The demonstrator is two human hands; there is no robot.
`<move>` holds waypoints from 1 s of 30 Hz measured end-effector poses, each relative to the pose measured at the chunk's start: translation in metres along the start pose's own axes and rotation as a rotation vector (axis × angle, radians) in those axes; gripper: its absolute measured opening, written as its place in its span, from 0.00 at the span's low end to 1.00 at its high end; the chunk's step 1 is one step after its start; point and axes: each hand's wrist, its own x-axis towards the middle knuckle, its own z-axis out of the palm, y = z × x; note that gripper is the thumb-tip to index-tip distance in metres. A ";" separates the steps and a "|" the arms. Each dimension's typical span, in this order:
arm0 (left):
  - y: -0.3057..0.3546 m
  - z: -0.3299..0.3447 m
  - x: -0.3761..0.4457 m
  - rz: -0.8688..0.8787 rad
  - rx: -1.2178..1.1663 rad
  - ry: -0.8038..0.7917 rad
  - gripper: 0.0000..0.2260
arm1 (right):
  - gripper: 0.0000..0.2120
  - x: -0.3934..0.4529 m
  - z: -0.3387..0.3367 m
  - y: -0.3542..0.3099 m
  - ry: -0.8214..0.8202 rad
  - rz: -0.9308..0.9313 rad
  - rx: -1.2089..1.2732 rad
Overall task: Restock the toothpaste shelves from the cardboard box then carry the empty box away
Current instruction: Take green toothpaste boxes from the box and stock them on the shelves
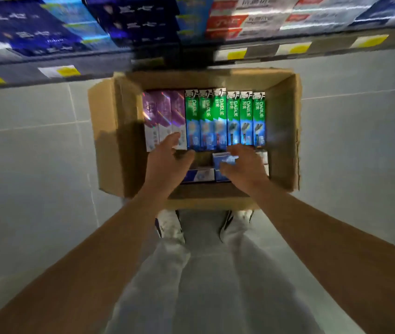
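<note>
An open cardboard box (109,131) stands on the floor in front of my feet. Inside stand three purple toothpaste cartons (160,109) on the left and several green and blue Darlie cartons (225,114) beside them. Blue and white cartons (200,175) lie flat along the box's near side. My left hand (167,162) reaches into the box with fingers spread, its tips at the purple cartons, holding nothing. My right hand (244,165) hovers over the flat blue cartons, fingers loosely curled; whether it touches them is unclear.
Shelves stocked with blue toothpaste cartons (34,27) and red and white ones (239,18) run along the top, with yellow price tags (295,48) on the shelf edge. Grey floor tiles (34,177) surround the box. My white shoes (170,227) stand just behind it.
</note>
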 end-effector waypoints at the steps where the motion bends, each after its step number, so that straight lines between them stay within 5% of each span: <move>1: -0.007 0.012 0.015 -0.004 0.002 -0.002 0.24 | 0.23 0.021 0.009 0.010 -0.020 -0.002 -0.013; 12: -0.076 0.095 0.133 -0.043 -0.092 0.038 0.21 | 0.30 0.186 0.093 0.069 0.144 0.054 -0.030; 18: -0.088 0.105 0.138 -0.039 -0.118 0.065 0.20 | 0.29 0.178 0.120 0.066 0.334 0.020 -0.011; 25: -0.081 0.088 0.120 -0.026 -0.121 0.037 0.22 | 0.27 0.164 0.096 0.069 0.282 0.132 0.075; 30: -0.070 0.075 0.107 -0.044 -0.199 0.021 0.26 | 0.26 0.124 0.058 0.073 0.261 -0.033 0.101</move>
